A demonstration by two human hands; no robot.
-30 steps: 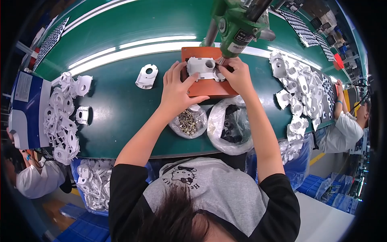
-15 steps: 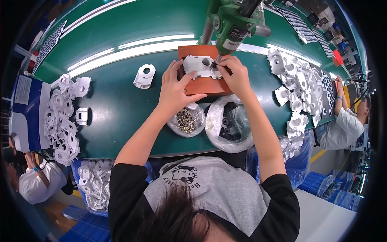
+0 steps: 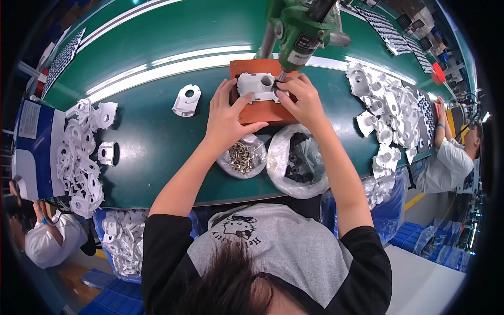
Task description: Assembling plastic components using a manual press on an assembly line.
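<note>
A white plastic housing (image 3: pixel 255 84) with a round raised tube lies on the orange block (image 3: pixel 262 112). My left hand (image 3: pixel 227 111) grips its left end, fingertips at the side and front edge, thumb apart over the block's front. At the housing's right end, my right hand (image 3: pixel 303 101) is closed in a pinch on a small black part (image 3: pixel 276 85), mostly hidden by the fingers. Right above those fingertips stands the slim metal tip (image 3: pixel 283 76) of the green press-like machine (image 3: pixel 297 42). Whether the tip touches the part, I cannot tell.
In front of the block sit a clear bag of screws (image 3: pixel 241 157) and a bag of black parts (image 3: pixel 299 163). White housings pile up left (image 3: pixel 79 157) and right (image 3: pixel 388 105); a single one (image 3: pixel 187 101) lies left of the block. Co-workers sit at both sides.
My right hand's fingertips have shifted slightly left and drawn closer together at the housing's right end. The left hand keeps its hold on the housing.
</note>
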